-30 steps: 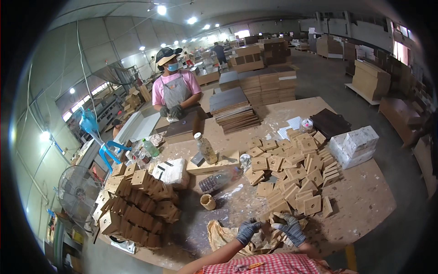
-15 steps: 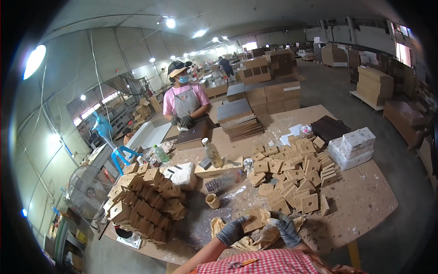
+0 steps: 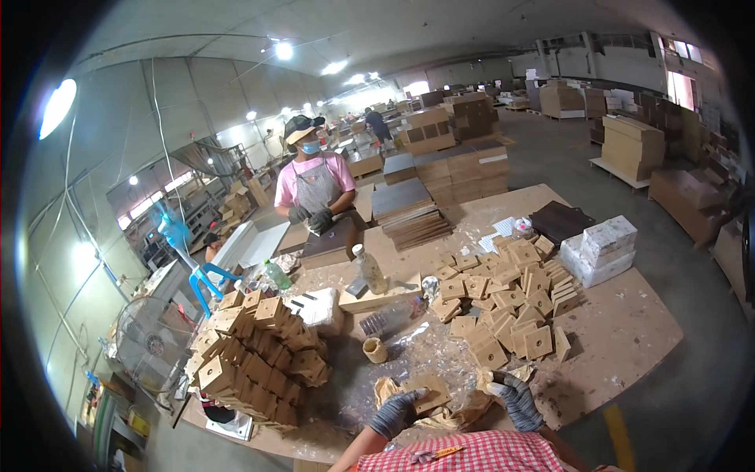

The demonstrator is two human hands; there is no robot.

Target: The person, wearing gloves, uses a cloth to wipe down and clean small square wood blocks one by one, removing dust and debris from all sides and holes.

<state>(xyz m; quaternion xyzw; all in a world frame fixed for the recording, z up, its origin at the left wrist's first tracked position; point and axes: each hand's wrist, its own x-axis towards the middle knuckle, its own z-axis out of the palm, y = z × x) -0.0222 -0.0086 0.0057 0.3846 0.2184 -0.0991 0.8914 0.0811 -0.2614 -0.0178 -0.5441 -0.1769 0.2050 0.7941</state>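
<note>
My left hand (image 3: 395, 414), in a grey striped glove, is closed on a flat wooden block (image 3: 427, 393) with a round hole. My right hand (image 3: 515, 400), gloved alike, pinches a crumpled tan rag (image 3: 484, 381), a short gap to the right of the block. Whether that material is cloth or paper is hard to tell. More of the same tan material lies on the table under the block and between my hands. Beyond my right hand spreads a heap of similar wooden blocks (image 3: 538, 341). A small tan cup (image 3: 375, 350) stands beyond my left hand.
On the left rises a tall stack of wooden blocks (image 3: 252, 370). A bottle of cloudy liquid (image 3: 370, 269), a plastic bottle lying down (image 3: 391, 316) and a white package (image 3: 316, 308) stand across the worktable (image 3: 621, 346). White wrapped packs (image 3: 602, 248) sit right. A co-worker (image 3: 317, 181) stands opposite.
My right hand has moved right, away from the block, with the tan rag. My left hand still holds the block. The view has shifted slightly.
</note>
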